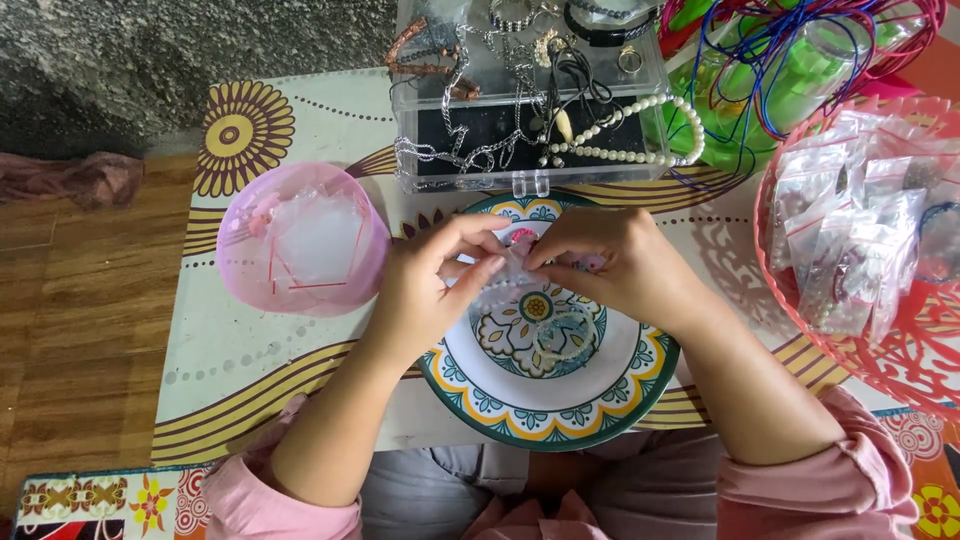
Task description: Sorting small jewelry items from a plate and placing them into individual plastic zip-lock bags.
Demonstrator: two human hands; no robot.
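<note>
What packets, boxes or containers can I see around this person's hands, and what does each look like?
Small clear plastic bag: pinched between left hand and right hand, above the patterned plate.
Clear plastic box: behind the plate, rectangular, holding chains and a pearl necklace.
Pink bowl: left of the plate, round, translucent, holding clear bags.
Red basket: at right, lattice-walled, full of small clear packets.

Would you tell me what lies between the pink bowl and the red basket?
In the head view, the patterned plate lies between the pink bowl and red basket, with the left hand and right hand above it pinching a small clear bag.
</note>
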